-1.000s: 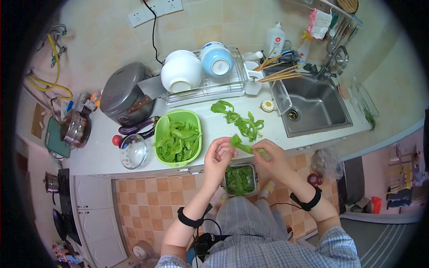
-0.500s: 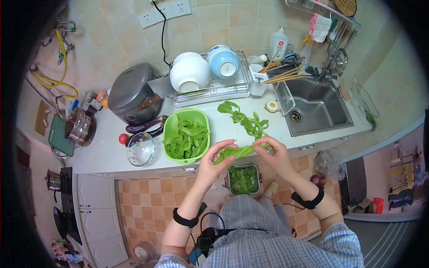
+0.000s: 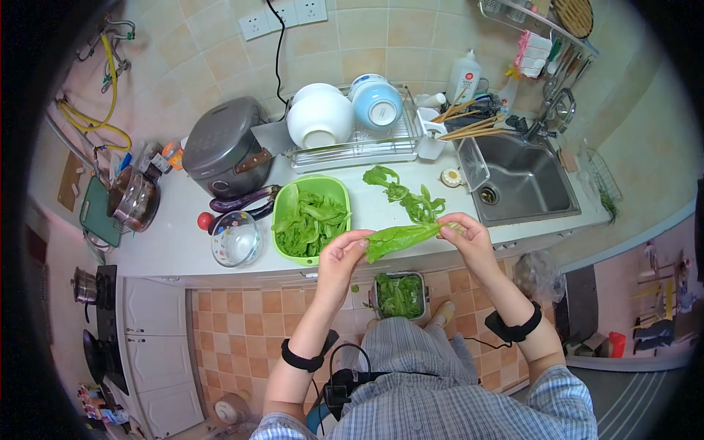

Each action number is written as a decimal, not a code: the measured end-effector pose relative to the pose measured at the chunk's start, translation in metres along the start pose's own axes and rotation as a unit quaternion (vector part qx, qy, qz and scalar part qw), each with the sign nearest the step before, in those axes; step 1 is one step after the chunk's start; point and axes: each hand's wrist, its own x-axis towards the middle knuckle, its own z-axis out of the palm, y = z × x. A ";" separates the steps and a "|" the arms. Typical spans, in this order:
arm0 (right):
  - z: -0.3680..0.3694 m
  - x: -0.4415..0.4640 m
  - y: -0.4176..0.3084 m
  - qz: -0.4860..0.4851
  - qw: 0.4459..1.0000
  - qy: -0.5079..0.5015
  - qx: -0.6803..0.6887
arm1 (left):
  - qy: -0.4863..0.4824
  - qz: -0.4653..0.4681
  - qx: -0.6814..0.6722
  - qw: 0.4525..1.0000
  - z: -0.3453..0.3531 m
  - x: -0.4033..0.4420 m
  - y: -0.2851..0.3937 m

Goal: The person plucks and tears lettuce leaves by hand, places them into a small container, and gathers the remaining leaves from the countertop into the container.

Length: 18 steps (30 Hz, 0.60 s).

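A green lettuce leaf [image 3: 402, 239] is stretched between my two hands above the counter's front edge. My left hand [image 3: 341, 258] pinches its broad, leafy end between thumb and fingers. At the narrower stem end, my right hand [image 3: 469, 240] is closed on the leaf. Beside my left hand stands a light green basin [image 3: 347, 192] heaped with lettuce leaves [image 3: 312, 220]. More leaves [image 3: 411, 199] lie loose on the white counter beyond my hands. Below, on the floor, a bin [image 3: 424, 314] holds discarded-looking greens. A small green scrap [image 3: 355, 288] shows under my left hand.
Left of the basin are a glass bowl [image 3: 236, 240], eggplants [image 3: 246, 198], a tomato [image 3: 205, 220] and a rice cooker [image 3: 226, 147]. Behind stands a dish rack [image 3: 359, 158] with bowls. A sink [image 3: 524, 176] is on the right, near a holder [image 3: 431, 147] with chopsticks.
The leaf has been spread out flatter and longer. My left hand has shifted slightly left and my right hand slightly right. A green scrap now shows below my left hand.
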 end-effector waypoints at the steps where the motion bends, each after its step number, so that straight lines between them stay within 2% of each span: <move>1: -0.001 0.000 0.001 -0.011 1.000 -0.004 0.000 | 0.005 -0.008 -0.017 1.000 -0.001 0.000 -0.001; 9: -0.010 -0.006 -0.015 -0.051 0.998 -0.004 -0.022 | 0.030 -0.008 -0.128 0.991 0.002 -0.002 0.006; 11: -0.017 -0.008 -0.015 -0.134 0.986 -0.060 -0.077 | 0.023 -0.009 -0.132 0.991 0.000 -0.004 0.007; 12: -0.016 -0.010 -0.015 -0.134 0.986 -0.059 -0.076 | 0.023 -0.010 -0.131 0.991 -0.003 -0.004 0.004; 15: -0.010 -0.017 -0.015 -0.087 0.992 -0.046 -0.081 | 0.025 -0.017 -0.101 0.994 -0.008 -0.005 -0.005; 17: -0.004 -0.020 -0.006 0.029 0.988 -0.085 -0.126 | 0.031 0.010 0.024 0.999 0.000 -0.007 -0.007; 18: -0.001 -0.021 0.001 0.063 0.984 -0.113 -0.119 | 0.028 0.009 0.025 0.999 0.006 -0.009 -0.005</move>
